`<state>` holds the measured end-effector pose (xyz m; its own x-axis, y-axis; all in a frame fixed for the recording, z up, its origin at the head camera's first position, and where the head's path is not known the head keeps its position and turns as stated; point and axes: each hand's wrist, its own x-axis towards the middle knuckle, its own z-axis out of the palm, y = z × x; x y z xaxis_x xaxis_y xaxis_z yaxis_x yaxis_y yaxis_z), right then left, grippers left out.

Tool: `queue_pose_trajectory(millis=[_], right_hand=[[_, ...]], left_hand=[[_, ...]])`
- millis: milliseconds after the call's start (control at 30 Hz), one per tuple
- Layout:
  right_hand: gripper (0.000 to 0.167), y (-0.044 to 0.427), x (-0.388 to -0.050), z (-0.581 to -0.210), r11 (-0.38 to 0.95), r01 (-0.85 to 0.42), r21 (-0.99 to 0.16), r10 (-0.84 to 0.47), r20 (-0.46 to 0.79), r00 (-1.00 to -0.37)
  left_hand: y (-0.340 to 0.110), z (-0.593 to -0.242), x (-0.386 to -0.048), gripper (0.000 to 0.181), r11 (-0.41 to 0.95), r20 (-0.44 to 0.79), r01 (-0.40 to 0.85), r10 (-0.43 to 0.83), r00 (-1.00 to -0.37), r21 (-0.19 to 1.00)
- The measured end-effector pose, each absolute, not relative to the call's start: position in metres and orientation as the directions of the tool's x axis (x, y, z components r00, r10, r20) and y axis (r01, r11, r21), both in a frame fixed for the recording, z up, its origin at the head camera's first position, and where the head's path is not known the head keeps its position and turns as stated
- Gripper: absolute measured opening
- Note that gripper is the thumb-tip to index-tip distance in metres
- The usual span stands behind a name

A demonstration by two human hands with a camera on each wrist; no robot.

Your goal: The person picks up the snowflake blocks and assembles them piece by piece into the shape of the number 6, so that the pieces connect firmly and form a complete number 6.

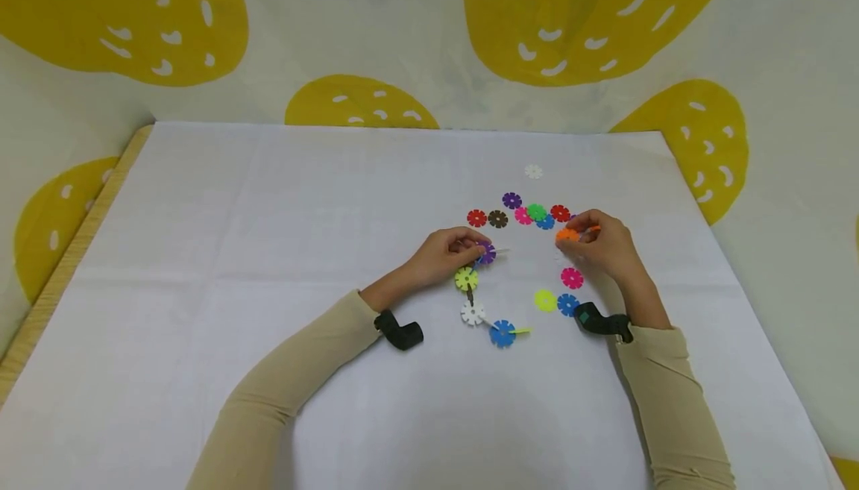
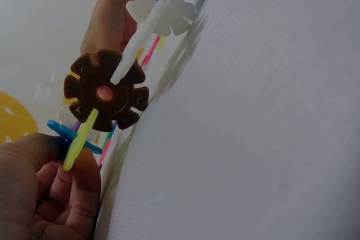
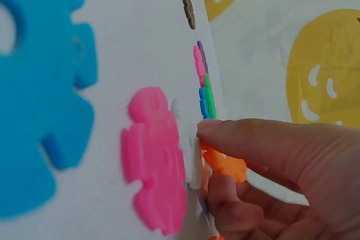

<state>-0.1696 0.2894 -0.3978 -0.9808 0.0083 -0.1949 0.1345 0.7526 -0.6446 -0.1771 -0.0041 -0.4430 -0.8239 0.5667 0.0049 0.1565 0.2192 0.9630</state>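
Note:
My left hand (image 1: 441, 254) pinches the upper end of a chain of slotted plastic flower discs, by the purple disc (image 1: 486, 253). The chain runs down through a yellow-green disc (image 1: 466, 279), a brown disc (image 2: 106, 90) and a white disc (image 1: 473, 314) to a blue disc (image 1: 502, 334). In the left wrist view, thumb and fingers hold a small blue disc (image 2: 63, 130) beside the yellow-green one. Between thumb and fingers, my right hand (image 1: 609, 245) holds an orange disc (image 1: 567, 236), partly hidden. A loose pink disc (image 1: 572, 278) lies just below that hand.
Loose discs lie in a rough arc: red (image 1: 477, 218), brown (image 1: 498, 219), purple (image 1: 512, 200), green (image 1: 536, 212) and another red (image 1: 560, 213). A white disc (image 1: 533, 171) sits farther back. Yellow (image 1: 546, 300) and blue (image 1: 567, 305) discs lie near the right wrist. White cloth covers the table (image 1: 201, 251).

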Motion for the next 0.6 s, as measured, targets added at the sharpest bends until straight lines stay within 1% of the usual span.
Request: queue_pose_trajectory(millis=[167, 233, 400, 600], right_hand=[[0.034, 0.288, -0.168, -0.4, 0.712, 0.053, -0.7, -0.037, -0.114, -0.993], [0.033, 0.285, -0.168, -0.401, 0.68, 0.039, -0.732, -0.054, -0.103, -0.993], [0.033, 0.276, -0.169, -0.401, 0.584, 0.041, -0.811, -0.107, -0.127, -0.986], [0.038, 0.265, -0.169, -0.401, 0.522, 0.094, -0.848, -0.154, -0.202, -0.967]], left_hand=[[-0.004, -0.442, -0.176, 0.026, 0.231, 0.003, 0.159, 0.557, -0.83, 0.96], [-0.004, -0.441, -0.176, 0.026, 0.233, 0.004, 0.16, 0.555, -0.832, 0.959], [-0.004, -0.439, -0.175, 0.027, 0.23, 0.003, 0.157, 0.555, -0.832, 0.961], [-0.004, -0.438, -0.175, 0.026, 0.22, -0.003, 0.144, 0.554, -0.832, 0.965]])
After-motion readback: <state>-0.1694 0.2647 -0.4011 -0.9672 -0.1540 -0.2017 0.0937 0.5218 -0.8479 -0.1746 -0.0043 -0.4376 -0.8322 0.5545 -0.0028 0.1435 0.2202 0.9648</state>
